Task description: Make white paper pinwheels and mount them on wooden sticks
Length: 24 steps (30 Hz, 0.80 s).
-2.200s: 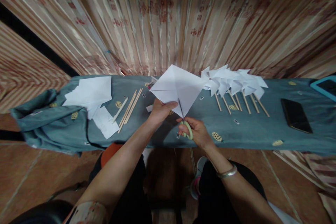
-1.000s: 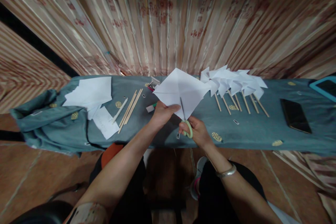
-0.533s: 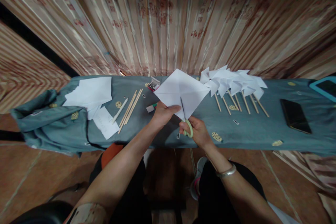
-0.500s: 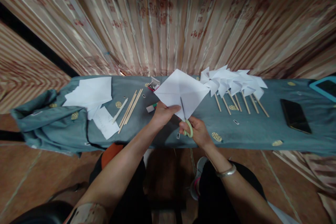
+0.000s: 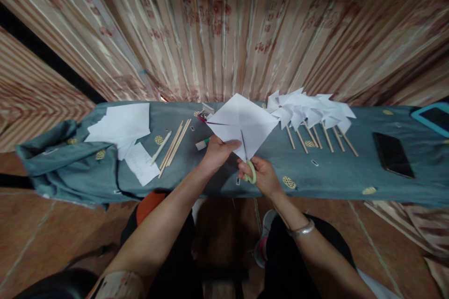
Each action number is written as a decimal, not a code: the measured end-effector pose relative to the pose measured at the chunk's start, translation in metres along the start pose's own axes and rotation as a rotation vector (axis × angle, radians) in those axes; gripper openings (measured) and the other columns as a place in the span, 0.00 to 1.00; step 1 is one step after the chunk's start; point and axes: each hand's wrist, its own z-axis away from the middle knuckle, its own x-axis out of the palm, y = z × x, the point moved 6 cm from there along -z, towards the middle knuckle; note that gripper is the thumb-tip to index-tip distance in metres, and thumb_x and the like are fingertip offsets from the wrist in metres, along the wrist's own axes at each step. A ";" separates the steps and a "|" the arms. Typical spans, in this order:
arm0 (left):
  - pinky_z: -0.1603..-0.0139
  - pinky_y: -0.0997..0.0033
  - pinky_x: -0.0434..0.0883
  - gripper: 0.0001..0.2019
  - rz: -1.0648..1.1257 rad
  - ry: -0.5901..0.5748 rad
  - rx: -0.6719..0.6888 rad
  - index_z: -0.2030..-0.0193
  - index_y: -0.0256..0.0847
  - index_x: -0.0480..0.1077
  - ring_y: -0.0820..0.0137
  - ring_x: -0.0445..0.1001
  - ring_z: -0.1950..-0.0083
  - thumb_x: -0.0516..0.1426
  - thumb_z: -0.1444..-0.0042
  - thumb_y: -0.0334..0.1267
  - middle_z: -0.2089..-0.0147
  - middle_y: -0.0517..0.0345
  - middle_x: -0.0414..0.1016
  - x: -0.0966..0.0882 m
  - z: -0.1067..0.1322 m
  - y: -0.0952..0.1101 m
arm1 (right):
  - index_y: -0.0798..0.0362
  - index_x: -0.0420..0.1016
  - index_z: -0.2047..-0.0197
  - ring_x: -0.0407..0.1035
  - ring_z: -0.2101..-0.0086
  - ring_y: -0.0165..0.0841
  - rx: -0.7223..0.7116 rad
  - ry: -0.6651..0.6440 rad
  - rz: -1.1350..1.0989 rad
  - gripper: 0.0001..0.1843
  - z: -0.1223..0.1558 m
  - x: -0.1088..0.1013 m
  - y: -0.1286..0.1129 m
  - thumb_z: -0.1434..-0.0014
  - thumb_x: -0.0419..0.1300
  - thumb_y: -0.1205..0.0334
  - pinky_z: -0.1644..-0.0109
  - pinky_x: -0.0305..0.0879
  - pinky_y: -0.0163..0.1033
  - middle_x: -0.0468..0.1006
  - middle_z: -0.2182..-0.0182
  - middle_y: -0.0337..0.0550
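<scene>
Curled around the green loops of the scissors (image 5: pixel 250 171), the right hand (image 5: pixel 264 176) holds them closed-fisted above the near edge of the table, a silver bracelet (image 5: pixel 301 230) on the wrist behind it. The blades point up and away and run into the lower corner of the white paper square (image 5: pixel 242 119); how far apart they stand cannot be told. The left hand (image 5: pixel 217 150) pinches that same lower part of the square just beside the blades, thumb on the near face, fingers behind. The square hangs in the air over the middle of the table, tilted on one corner like a diamond, with a short cut showing at its left corner.

Under the hands lies a teal cloth (image 5: pixel 333 175). To the left on it lie a small white sheet (image 5: pixel 141 164), a white pen (image 5: pixel 160 146) and a bundle of wooden sticks (image 5: pixel 175 142), with a loose stack of white paper (image 5: pixel 121 124) further back. To the right a dark phone (image 5: pixel 392 154) lies flat. Beyond it, at the far right edge, a blue tray (image 5: pixel 421 113) holds one dark flat thing. A row of white paper pinwheels (image 5: pixel 308 110) on sticks lies near the far edge, overlapping one another. Left of the square sits a small open box (image 5: pixel 206 110); what is in it is too small to tell. A striped curtain (image 5: pixel 224 32) hangs behind.
</scene>
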 end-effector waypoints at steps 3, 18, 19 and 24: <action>0.65 0.69 0.69 0.10 0.016 0.029 -0.001 0.72 0.37 0.74 0.69 0.71 0.70 0.65 0.66 0.35 0.73 0.59 0.76 -0.004 -0.002 0.003 | 0.52 0.75 0.67 0.66 0.81 0.27 -0.003 -0.046 0.025 0.27 0.002 0.001 0.003 0.60 0.69 0.38 0.77 0.62 0.33 0.75 0.81 0.36; 0.53 0.63 0.71 0.15 0.087 0.078 0.057 0.67 0.39 0.76 0.61 0.77 0.58 0.66 0.67 0.31 0.65 0.55 0.80 -0.036 -0.010 0.024 | 0.54 0.76 0.63 0.68 0.77 0.29 0.040 -0.034 0.087 0.27 0.014 -0.060 0.004 0.54 0.67 0.38 0.72 0.62 0.35 0.78 0.76 0.41; 0.54 0.63 0.71 0.16 0.080 0.067 0.031 0.66 0.38 0.76 0.61 0.77 0.59 0.66 0.68 0.31 0.66 0.55 0.80 -0.034 -0.009 0.022 | 0.54 0.76 0.62 0.68 0.77 0.30 0.012 0.051 0.056 0.28 0.011 -0.069 0.003 0.55 0.68 0.37 0.72 0.63 0.35 0.79 0.76 0.42; 0.62 0.65 0.70 0.13 -0.039 -0.059 -0.108 0.70 0.37 0.75 0.63 0.75 0.68 0.66 0.69 0.33 0.72 0.56 0.78 -0.020 -0.001 0.008 | 0.51 0.76 0.64 0.70 0.74 0.33 -0.094 0.282 -0.094 0.31 0.003 -0.095 -0.017 0.61 0.70 0.35 0.68 0.66 0.38 0.80 0.73 0.43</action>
